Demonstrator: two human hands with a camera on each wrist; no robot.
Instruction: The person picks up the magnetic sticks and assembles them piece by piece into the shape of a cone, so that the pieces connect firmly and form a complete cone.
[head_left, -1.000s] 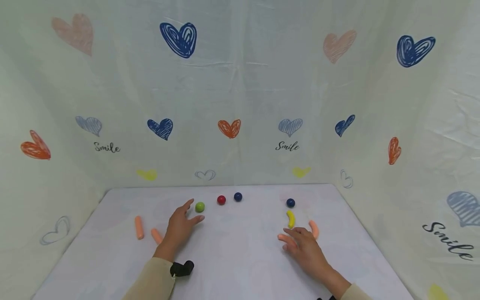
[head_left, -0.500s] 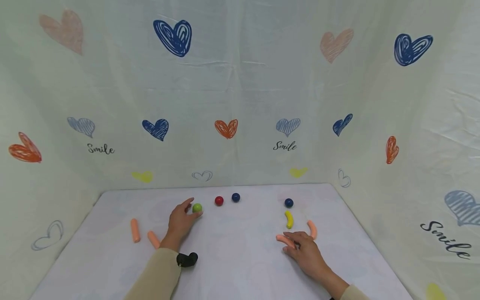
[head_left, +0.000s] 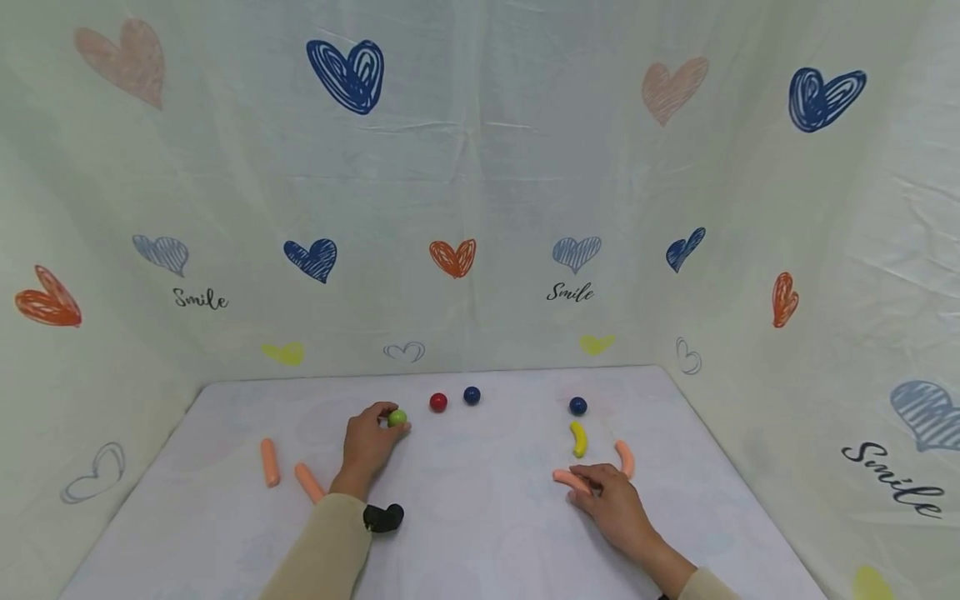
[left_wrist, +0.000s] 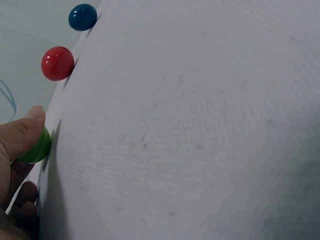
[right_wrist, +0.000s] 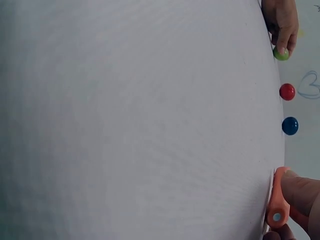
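My left hand (head_left: 369, 442) pinches a glossy green ball (head_left: 397, 417) between thumb and fingertips at the back left of the table. In the left wrist view the thumb lies across the green ball (left_wrist: 42, 148), covering part of it. Over on the right side, my right hand (head_left: 618, 510) holds a short curved orange rod (head_left: 567, 478) low over the white tabletop. Its thumb presses on the curved orange rod (right_wrist: 278, 202) in the right wrist view, where a pale round dot shows at the rod's near end.
Beyond the hands are a red ball (head_left: 438, 402) and two dark blue balls (head_left: 472, 396). A curved yellow rod (head_left: 578, 439) and another curved orange rod (head_left: 625, 459) lie near my right hand. Two straight orange rods (head_left: 270, 462) lie left, one partly behind my left forearm. Cloth walls surround the white table (head_left: 480, 533).
My left thumb and fingers have closed in on the green ball and now pinch it. The right fingers have settled on the curved orange rod, nearly in place. The view has shifted slightly.
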